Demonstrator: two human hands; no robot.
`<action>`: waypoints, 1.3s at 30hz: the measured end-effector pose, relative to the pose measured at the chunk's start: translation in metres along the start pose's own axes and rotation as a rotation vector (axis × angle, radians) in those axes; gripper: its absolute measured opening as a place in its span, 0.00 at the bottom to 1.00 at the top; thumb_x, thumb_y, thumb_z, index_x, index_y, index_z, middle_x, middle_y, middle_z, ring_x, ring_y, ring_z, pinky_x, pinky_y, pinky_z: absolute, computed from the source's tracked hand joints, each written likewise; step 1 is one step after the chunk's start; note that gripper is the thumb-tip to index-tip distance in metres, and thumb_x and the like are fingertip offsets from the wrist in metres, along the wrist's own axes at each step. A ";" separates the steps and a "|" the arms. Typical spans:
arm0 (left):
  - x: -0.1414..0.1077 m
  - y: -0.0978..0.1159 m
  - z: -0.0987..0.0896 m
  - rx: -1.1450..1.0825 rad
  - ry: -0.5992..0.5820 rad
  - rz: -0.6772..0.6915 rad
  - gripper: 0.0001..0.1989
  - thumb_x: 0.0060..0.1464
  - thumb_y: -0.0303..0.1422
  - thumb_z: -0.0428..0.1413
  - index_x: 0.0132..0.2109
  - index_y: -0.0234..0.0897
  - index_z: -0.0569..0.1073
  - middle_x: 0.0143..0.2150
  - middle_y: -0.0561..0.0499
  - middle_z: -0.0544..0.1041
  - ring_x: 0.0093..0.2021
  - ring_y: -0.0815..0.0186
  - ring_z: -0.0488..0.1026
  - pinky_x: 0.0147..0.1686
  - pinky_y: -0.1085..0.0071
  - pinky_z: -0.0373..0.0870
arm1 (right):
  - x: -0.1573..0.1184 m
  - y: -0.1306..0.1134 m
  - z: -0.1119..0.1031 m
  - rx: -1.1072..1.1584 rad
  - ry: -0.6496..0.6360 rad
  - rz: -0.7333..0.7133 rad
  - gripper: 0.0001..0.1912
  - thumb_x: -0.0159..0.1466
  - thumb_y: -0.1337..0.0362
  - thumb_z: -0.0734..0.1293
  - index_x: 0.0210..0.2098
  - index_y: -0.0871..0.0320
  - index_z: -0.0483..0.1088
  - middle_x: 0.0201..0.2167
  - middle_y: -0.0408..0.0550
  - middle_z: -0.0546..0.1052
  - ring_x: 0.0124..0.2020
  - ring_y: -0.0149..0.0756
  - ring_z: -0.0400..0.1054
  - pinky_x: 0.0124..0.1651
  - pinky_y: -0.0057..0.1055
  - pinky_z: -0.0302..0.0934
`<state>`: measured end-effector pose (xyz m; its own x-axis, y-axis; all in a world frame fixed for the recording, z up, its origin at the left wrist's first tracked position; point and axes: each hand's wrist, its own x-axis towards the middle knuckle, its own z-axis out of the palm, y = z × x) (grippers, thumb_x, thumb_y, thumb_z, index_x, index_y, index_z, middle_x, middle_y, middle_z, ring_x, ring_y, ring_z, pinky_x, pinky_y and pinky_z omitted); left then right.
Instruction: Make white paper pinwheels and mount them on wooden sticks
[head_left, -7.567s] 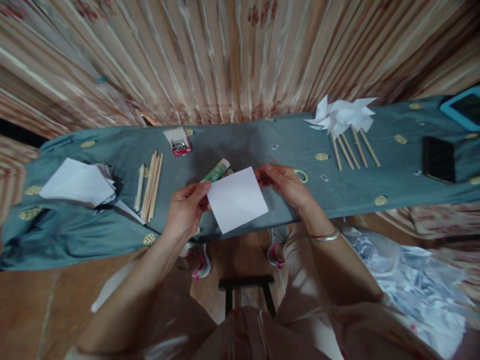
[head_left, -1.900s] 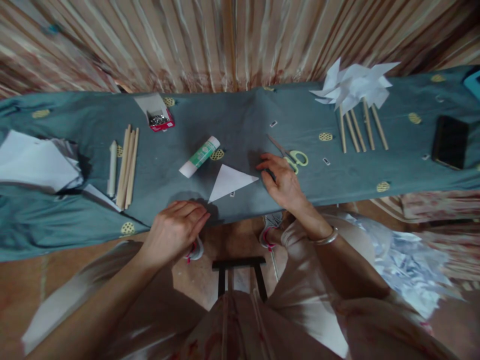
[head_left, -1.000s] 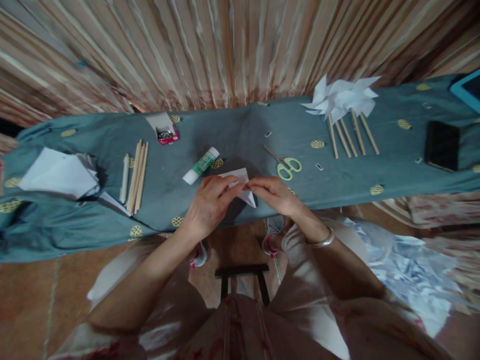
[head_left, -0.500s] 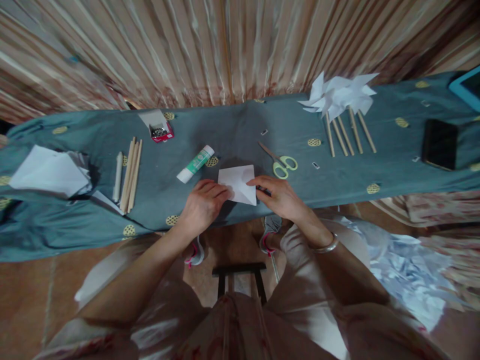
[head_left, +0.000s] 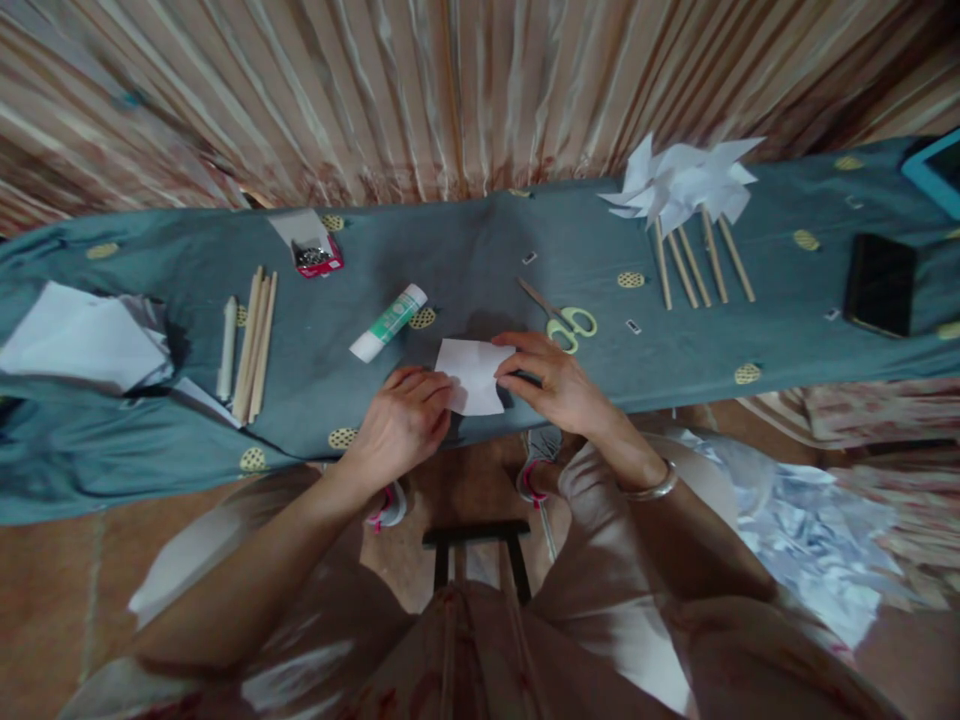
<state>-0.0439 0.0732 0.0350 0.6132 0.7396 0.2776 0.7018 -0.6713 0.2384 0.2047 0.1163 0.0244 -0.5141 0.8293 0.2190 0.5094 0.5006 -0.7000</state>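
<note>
A small square of white paper [head_left: 474, 378] is held between my two hands near the front edge of the table. My left hand [head_left: 403, 418] pinches the paper's left side, fingers bent together. At the opposite side, my right hand [head_left: 551, 382] has its thumb and fingers closed on the right edge. Just beyond the right hand lie scissors [head_left: 576, 324] with pale green handles. A green and white glue stick [head_left: 390, 322] rests past the left hand.
White paper pinwheels [head_left: 682, 185] on wooden sticks lie at the back right, near a black phone [head_left: 881, 285]. Leftward are bare wooden sticks [head_left: 255, 345], a grey-white stick [head_left: 227, 350], a red box of pins [head_left: 319, 258] and a paper stack [head_left: 86, 338]. Paper scraps [head_left: 817, 540] sit below right.
The paper square has turned slightly in my hands. My right hand's fingers have shifted and spread a little along its right edge. The view has moved slightly.
</note>
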 end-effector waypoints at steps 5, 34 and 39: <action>0.000 0.002 0.000 0.039 -0.001 0.006 0.11 0.65 0.32 0.54 0.48 0.33 0.78 0.46 0.42 0.82 0.45 0.56 0.78 0.48 0.57 0.74 | 0.003 0.000 0.000 -0.028 0.035 0.031 0.06 0.67 0.62 0.67 0.36 0.52 0.77 0.56 0.50 0.77 0.59 0.47 0.69 0.61 0.52 0.60; -0.005 -0.002 -0.003 -0.334 -0.098 -0.378 0.13 0.63 0.33 0.52 0.42 0.35 0.81 0.41 0.45 0.84 0.39 0.60 0.81 0.41 0.68 0.76 | 0.023 0.011 0.009 0.196 -0.111 0.135 0.07 0.60 0.62 0.71 0.37 0.56 0.80 0.38 0.47 0.82 0.41 0.40 0.75 0.48 0.37 0.66; -0.006 -0.003 -0.006 -0.349 -0.093 -0.401 0.14 0.64 0.34 0.51 0.42 0.36 0.81 0.42 0.45 0.84 0.41 0.60 0.81 0.43 0.67 0.77 | 0.020 0.011 0.006 0.198 -0.126 0.184 0.08 0.62 0.60 0.70 0.36 0.56 0.81 0.35 0.46 0.82 0.38 0.39 0.75 0.45 0.35 0.67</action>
<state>-0.0518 0.0699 0.0381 0.3628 0.9316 0.0218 0.7345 -0.3003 0.6086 0.1957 0.1366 0.0167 -0.5136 0.8580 -0.0016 0.4639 0.2761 -0.8418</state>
